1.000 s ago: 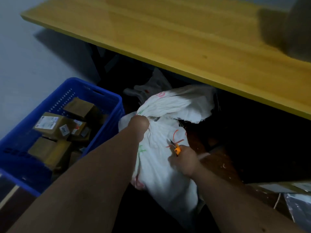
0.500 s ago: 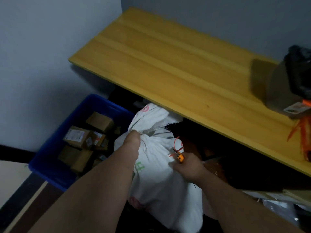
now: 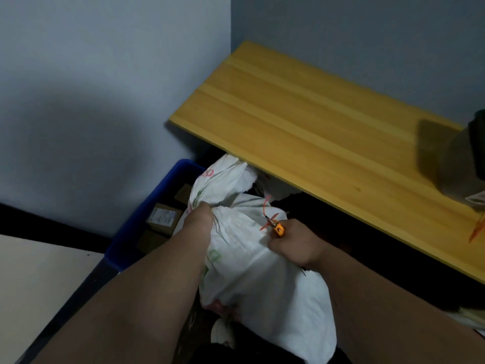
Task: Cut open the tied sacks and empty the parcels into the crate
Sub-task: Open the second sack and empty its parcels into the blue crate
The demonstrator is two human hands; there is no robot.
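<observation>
- The white woven sack (image 3: 262, 271) stands bulging between the person's forearms, just beside the blue crate (image 3: 147, 214) and partly under the front edge of the yellow wooden table (image 3: 315, 132)
- Its neck is bunched tight, with the loose top flopping up and back towards the table edge
- An orange tie (image 3: 266, 206) sticks out at the neck, its thin ends splayed
- Faded red and green printing marks the sack's cloth; none of it can be read
- The left hand (image 3: 198, 219) is closed in a fist around the gathered neck
- The right hand (image 3: 296, 245) is closed around a small orange cutter (image 3: 278, 229), whose dark tip touches the tie
- Brown cardboard parcels (image 3: 164, 219) lie inside the crate; one bears a white label, its print too small to read
- A dark bag (image 3: 464, 164) sits at the table's right end, cut off by the frame, with a pale tag too blurred to read
</observation>
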